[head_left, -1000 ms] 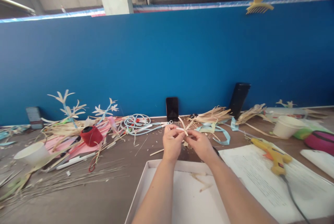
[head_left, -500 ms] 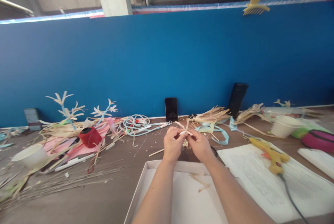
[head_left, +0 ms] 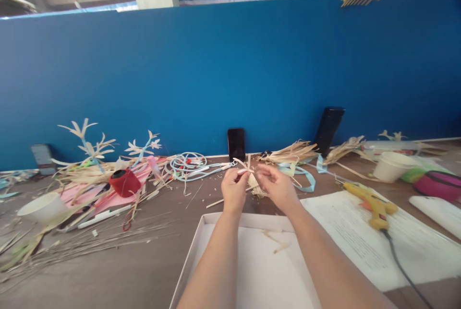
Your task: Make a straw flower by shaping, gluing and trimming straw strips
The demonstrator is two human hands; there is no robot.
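1. Nearest me lay the white tray, with my forearms stretched across it.
2. Just past its far rim, my left hand pinched the small straw flower between its fingertips, above the table.
3. My right hand hovered beside the flower, fingers loosely curled; I could not tell whether they touched it.
4. To the right lay the yellow glue gun on paper.
5. Farther back, a black phone leaned against the blue wall.
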